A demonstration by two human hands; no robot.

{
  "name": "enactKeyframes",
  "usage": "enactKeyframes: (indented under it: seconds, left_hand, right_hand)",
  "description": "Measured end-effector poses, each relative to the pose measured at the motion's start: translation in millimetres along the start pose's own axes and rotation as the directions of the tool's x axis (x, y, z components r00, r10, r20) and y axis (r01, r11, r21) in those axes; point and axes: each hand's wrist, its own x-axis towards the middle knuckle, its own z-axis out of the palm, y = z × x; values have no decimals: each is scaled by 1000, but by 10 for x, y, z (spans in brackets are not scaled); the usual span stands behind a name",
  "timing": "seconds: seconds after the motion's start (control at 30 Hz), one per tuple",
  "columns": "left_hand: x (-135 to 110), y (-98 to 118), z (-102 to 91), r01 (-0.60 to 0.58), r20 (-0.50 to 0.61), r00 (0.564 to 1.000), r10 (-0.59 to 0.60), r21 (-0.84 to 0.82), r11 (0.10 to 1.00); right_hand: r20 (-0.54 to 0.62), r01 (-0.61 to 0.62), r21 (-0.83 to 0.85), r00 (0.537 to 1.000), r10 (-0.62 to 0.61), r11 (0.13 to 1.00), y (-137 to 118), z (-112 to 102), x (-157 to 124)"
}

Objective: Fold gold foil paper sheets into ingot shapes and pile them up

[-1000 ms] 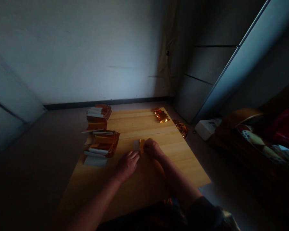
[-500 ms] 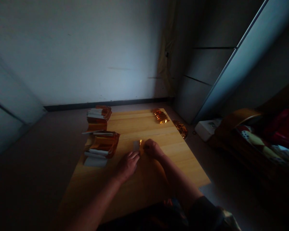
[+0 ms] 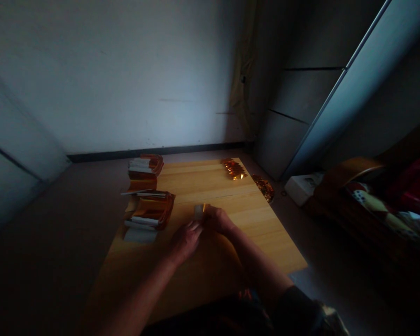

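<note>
A small sheet of gold foil paper, pale grey on its left part and shiny gold on its right, lies on the wooden table between my hands. My left hand has its fingers together on the near edge of the sheet. Curled over the gold right side, my right hand grips it, and its fingertips partly hide the foil. Stacks of gold and white foil paper sit along the table's left edge. A row of folded gold foil pieces lies at the far right corner.
The light wooden table stands near a white wall. On the floor past its right edge is a heap of gold foil pieces. A white box and a wooden chair with cloths are further right.
My right hand has moved slightly left and nearer over the sheet, covering more of its gold side. The left hand has stayed nearly in place.
</note>
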Motion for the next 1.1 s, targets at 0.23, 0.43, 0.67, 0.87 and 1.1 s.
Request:
enactKeyframes:
  seconds: [0.23,0.43,0.67,0.87,1.1]
  left_hand:
    - [-54,-11,24,12,-6,1000,-11,46,999]
    - [-47,-32,-20,-16,18,1000,16,24,1000]
    - [-59,-23,-45,-25,8,1000,25,6,1000]
    - [-83,-35,-30,-41,9,999,41,14,999]
    - [-74,-12,-40,-19,17,1000,19,16,1000]
  right_hand:
    - [201,22,-92,980,-3,995,2,-108,87]
    - [215,-44,-49,975,54,998,12,-105,89]
    - [223,-47,-34,973,54,998,74,-57,127]
    - [208,-91,-2,974,89,996,51,-52,114]
    - [204,-116,-15,972,117,993,-39,-84,83]
